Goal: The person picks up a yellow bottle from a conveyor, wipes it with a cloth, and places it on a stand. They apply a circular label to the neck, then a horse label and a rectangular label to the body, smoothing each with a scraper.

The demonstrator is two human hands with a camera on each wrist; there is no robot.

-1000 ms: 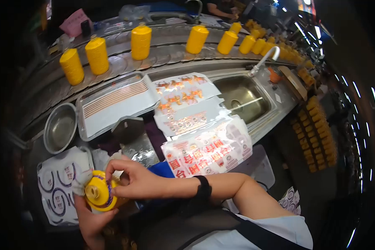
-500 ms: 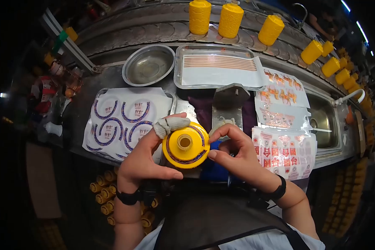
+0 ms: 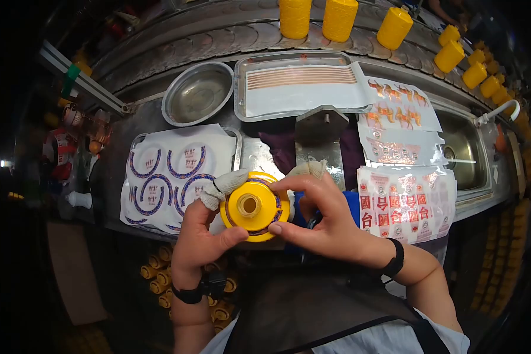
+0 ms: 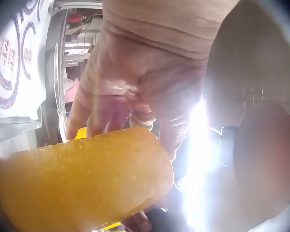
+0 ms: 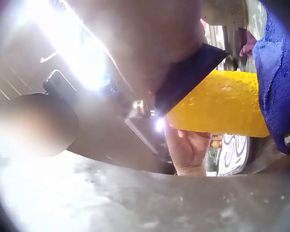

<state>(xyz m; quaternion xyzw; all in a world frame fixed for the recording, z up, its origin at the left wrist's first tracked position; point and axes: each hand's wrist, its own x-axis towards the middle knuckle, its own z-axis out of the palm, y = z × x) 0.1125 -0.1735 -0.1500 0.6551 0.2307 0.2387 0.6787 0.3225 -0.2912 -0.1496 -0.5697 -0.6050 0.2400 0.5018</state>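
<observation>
In the head view, a yellow bottle [image 3: 266, 211] with its open neck toward me is held before my chest. My left hand [image 3: 197, 243] grips it from the left, thumb at the near side of its shoulder and off-white finger covers [image 3: 220, 192] on the far side. A purple patterned decal strip [image 3: 258, 232] curves around the shoulder. The index finger and thumb of my right hand [image 3: 330, 223] press on the shoulder's right side, spread apart along the strip. Both wrist views show the bottle [image 4: 87, 181] from the side, its textured body lying across them.
A tray holds curved decal sheets [image 3: 171, 144] at left. Behind are a metal bowl [image 3: 197, 97], a tray of striped sheets [image 3: 271, 105] and a steel stand [image 3: 321, 138]. Printed sheets [image 3: 404, 177] lie right, beside a sink [image 3: 463, 156]. Yellow bottles [image 3: 339, 20] line the conveyor.
My view has swung left, and the bottle has come from beside the curved decals to the middle. Over the last half second my right index finger and thumb have spread apart on its shoulder.
</observation>
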